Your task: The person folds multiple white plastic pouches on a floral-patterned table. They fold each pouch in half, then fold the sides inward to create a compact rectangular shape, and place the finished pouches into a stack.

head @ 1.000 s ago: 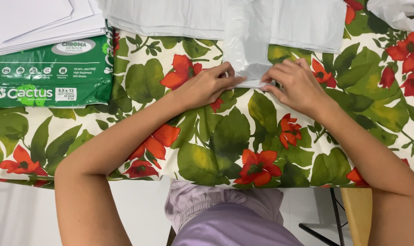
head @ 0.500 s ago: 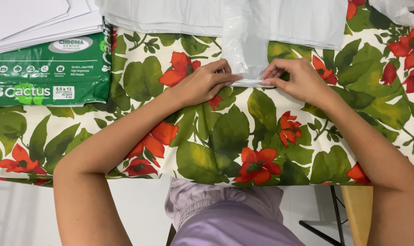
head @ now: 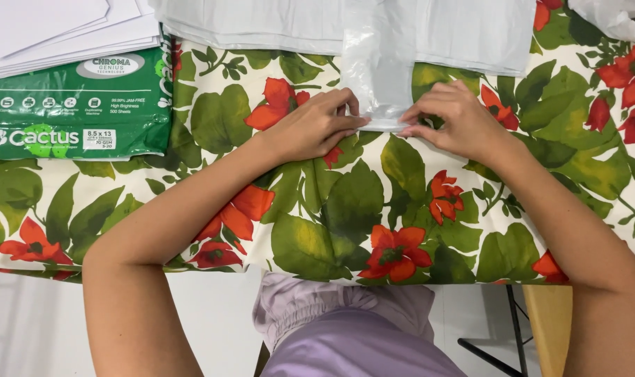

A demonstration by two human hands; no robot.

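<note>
A clear plastic bag [head: 377, 70] with white folded sheets inside lies upright on the floral tablecloth [head: 359, 202], its far end over a stack of white sheets. My left hand [head: 310, 129] presses its fingertips on the bag's near left corner. My right hand [head: 457, 122] pinches the bag's near right corner. Both hands lie flat on the cloth, either side of the bag's near edge.
A green wrapped ream of paper [head: 69, 105] lies at the far left, with loose white sheets [head: 59, 28] on top. A wide stack of white sheets [head: 275, 21] runs along the far edge. Crumpled plastic [head: 614, 17] sits at the far right. The table's near edge runs by my lap.
Both hands have shifted slightly on the bag's near edge, fingers drawing closer to its corners. The bag itself has barely moved.
</note>
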